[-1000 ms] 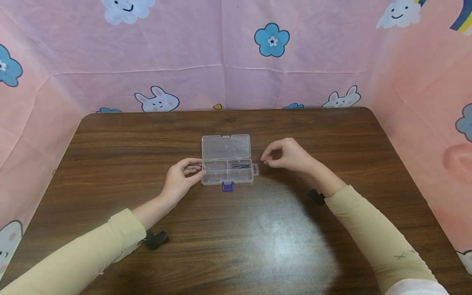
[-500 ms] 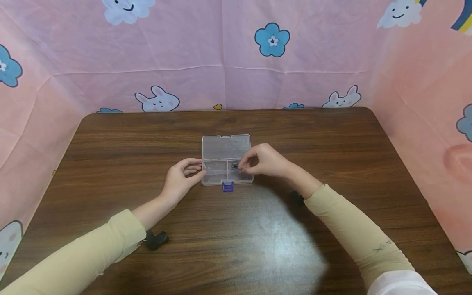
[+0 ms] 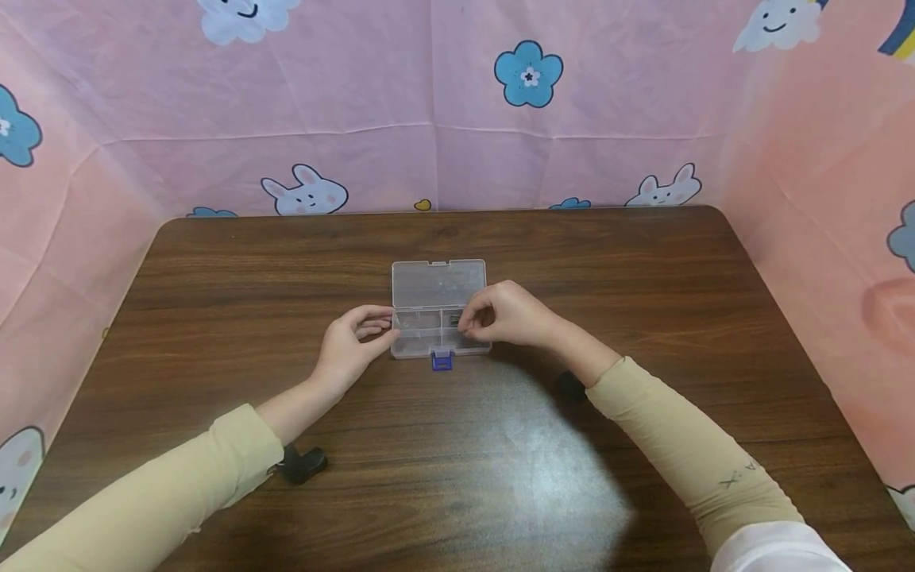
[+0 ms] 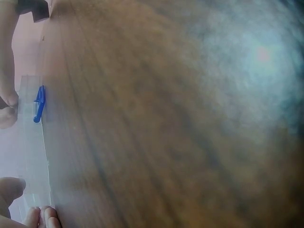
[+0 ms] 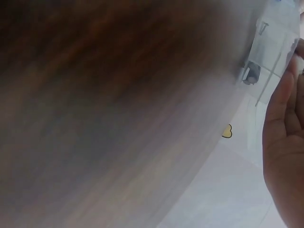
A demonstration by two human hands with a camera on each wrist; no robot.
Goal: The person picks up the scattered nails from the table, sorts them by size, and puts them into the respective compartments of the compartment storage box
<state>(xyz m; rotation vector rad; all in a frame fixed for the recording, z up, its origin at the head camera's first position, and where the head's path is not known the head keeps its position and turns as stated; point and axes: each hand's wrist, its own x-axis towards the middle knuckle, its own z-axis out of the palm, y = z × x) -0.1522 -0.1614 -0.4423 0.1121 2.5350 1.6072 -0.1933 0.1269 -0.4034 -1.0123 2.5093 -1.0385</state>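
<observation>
A clear plastic compartment box (image 3: 417, 345) lies on the table with its lid (image 3: 429, 284) raised at the back and a blue latch (image 3: 442, 361) at the front. My left hand (image 3: 343, 349) grips the box's left end between thumb and fingers. Over the back right compartment, my right hand (image 3: 515, 316) brings thumb and forefinger together at some thin dark metal pins (image 3: 455, 319), mostly hidden behind the fingertips. I cannot tell if a pin is between them. The left wrist view shows the blue latch (image 4: 40, 103) between both hands.
The brown wooden table (image 3: 286, 270) is walled by pink printed cloth (image 3: 372, 87). A black wrist-camera piece (image 3: 303, 465) sits under the left sleeve, another (image 3: 569, 386) under the right forearm.
My right hand has moved left from beside the box to the back right compartment, its fingertips now covering most of the pins. My left hand and the box have stayed put.
</observation>
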